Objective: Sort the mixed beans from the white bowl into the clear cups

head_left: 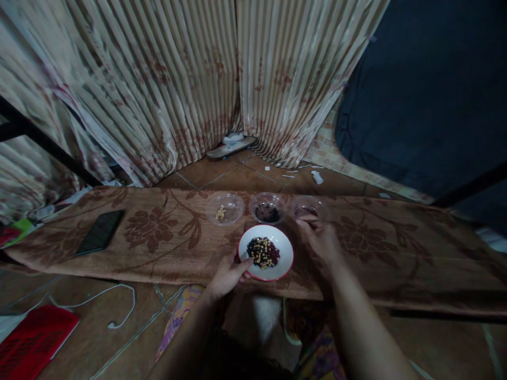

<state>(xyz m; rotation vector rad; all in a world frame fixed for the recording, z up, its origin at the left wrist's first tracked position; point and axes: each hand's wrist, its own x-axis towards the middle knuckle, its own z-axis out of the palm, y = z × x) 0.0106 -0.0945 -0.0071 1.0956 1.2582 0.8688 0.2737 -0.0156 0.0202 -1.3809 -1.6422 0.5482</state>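
My left hand (228,273) is closed on the left rim of a white bowl (284,250) with a red edge, thumb over the rim. Inside lies a mix of black, dark red and pale yellow beans (263,252). Behind it three clear plastic bowls stand in a row. The left clear bowl (234,210) holds a few pale yellow beans, and the middle clear bowl (268,199) holds small black ones. At the right clear bowl (311,201), my right hand (321,238) has its fingers pinched together over the near rim; what they hold is too small to make out.
A brown flowered cloth (158,264) covers the long, low bench. On its left lies a dark phone (100,232). Striped curtains (198,79) hang behind, with a skateboard (227,149) at their foot. A red bag (37,340) and white cable (132,301) lie on the tiled floor.
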